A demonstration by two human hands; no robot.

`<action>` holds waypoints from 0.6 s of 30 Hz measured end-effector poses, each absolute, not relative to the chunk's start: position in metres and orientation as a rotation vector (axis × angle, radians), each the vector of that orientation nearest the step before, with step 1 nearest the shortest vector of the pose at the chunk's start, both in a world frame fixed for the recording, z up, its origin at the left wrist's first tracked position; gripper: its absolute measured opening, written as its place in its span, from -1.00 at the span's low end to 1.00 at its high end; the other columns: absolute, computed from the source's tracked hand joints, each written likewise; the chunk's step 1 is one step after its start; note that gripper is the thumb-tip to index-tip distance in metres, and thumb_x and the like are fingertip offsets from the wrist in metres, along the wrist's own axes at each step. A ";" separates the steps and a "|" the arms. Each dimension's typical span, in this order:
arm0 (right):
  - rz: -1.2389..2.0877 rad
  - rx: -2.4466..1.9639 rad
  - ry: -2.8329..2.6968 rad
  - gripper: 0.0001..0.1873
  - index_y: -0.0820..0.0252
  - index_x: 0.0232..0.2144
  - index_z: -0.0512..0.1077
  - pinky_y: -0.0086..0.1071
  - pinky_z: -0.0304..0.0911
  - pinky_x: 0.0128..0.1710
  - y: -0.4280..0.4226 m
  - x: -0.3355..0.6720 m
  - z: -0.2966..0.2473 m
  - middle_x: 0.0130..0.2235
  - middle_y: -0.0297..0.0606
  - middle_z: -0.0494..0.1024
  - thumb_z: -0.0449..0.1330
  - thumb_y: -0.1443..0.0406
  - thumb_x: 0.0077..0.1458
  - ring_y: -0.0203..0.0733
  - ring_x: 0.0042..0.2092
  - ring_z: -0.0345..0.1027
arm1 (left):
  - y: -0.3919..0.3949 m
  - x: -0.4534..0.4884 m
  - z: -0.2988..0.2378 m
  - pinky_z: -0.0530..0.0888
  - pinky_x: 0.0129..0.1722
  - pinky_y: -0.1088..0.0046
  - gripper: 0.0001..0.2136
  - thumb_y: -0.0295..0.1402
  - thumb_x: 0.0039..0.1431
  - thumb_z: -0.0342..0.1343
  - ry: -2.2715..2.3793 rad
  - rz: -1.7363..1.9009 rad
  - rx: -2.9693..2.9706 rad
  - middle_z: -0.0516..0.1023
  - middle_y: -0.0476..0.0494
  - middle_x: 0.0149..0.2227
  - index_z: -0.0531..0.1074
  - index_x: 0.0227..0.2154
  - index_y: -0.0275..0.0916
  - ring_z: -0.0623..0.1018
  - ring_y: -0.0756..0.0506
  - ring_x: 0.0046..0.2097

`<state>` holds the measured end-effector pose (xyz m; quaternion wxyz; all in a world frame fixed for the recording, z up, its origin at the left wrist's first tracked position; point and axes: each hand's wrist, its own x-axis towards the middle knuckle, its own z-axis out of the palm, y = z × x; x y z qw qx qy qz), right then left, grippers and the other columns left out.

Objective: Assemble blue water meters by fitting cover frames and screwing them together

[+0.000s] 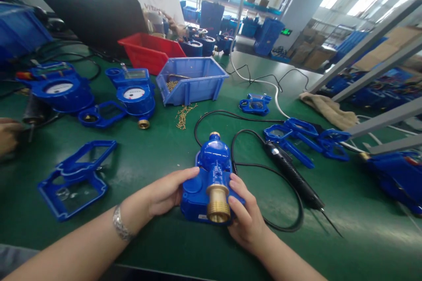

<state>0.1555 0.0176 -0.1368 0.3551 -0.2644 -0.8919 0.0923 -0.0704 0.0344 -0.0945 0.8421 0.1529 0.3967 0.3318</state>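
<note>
On the green table (158, 153), the blue bin (204, 90) stands at the far middle, seemingly to keep stock handy yet clear of the hands. At the near middle is the meter (214, 156), brass end facing near, with the driver (292, 173) to its right, probably parked for quick reach. The left hand (171, 189) and right hand (247, 217), half curled, clasp the meter's two sides, presumably steadying it, while loose screws (182, 118) lie beside the bin.
</note>
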 end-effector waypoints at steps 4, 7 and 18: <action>0.112 -0.757 -2.408 -0.20 0.19 0.22 -0.10 0.06 0.28 0.05 0.013 0.156 -0.122 0.11 0.08 0.16 0.09 0.55 -0.04 0.14 0.26 -0.04 | 0.037 -0.068 -0.099 0.46 -0.25 0.45 -0.71 -0.29 -0.12 0.27 0.825 0.695 0.326 0.64 -0.18 -0.34 0.53 -0.31 -0.38 0.57 -0.07 -0.32; 0.113 -0.847 -2.679 -0.51 0.32 0.08 0.19 -0.07 0.38 -0.05 0.014 0.160 -0.080 0.06 0.15 0.30 0.09 0.44 0.06 0.15 0.16 0.18 | 0.039 -0.068 -0.100 0.45 -0.26 0.38 -0.62 -0.30 -0.23 0.30 0.863 0.668 0.354 0.63 -0.22 -0.34 0.50 -0.29 -0.39 0.56 -0.11 -0.34; -0.200 -0.521 -2.917 -0.75 0.21 -0.26 0.42 -0.33 0.30 -0.45 0.057 0.120 -0.028 -0.14 -0.09 0.55 -0.06 0.38 0.20 -0.19 -0.42 0.42 | 0.033 -0.070 -0.101 0.41 -0.12 0.25 -0.50 -0.22 -0.18 0.31 0.841 0.694 0.459 0.59 -0.28 -0.20 0.41 -0.15 -0.36 0.55 -0.24 -0.16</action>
